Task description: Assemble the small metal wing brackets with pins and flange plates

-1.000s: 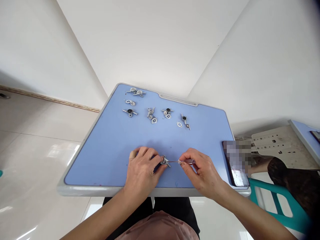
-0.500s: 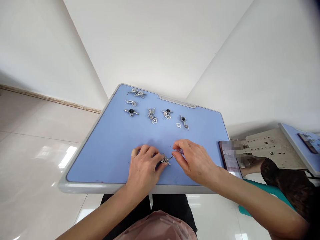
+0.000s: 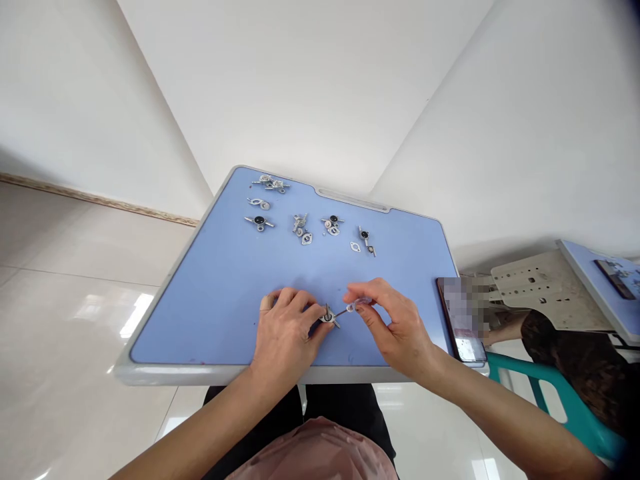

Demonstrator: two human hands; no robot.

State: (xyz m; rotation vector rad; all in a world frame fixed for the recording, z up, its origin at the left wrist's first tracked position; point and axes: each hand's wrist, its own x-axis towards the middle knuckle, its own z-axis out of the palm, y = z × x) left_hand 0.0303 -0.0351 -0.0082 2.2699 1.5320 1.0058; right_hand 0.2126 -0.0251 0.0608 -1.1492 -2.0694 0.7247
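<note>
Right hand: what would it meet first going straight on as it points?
Likely the metal fitting in the left hand; the screwdriver seems to reach its edge, though depth is unclear.

The left hand [image 3: 287, 328] partly covers a small silver metal fitting [image 3: 328, 318]. The right hand [image 3: 403, 328] partly hides a clear-handled screwdriver [image 3: 351, 307].

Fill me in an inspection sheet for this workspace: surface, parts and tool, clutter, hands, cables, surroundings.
Surface: blue tabletop, a few small specks.
Parts and tool: small metal fitting near the front edge, screwdriver angled toward it; loose metal parts grouped farther back.
Clutter: phone at right edge.
Hands: left holds the fitting; right grips the screwdriver.
Cables: nothing seen.
Surroundings: white walls, tiled floor, teal stool at right.
</note>
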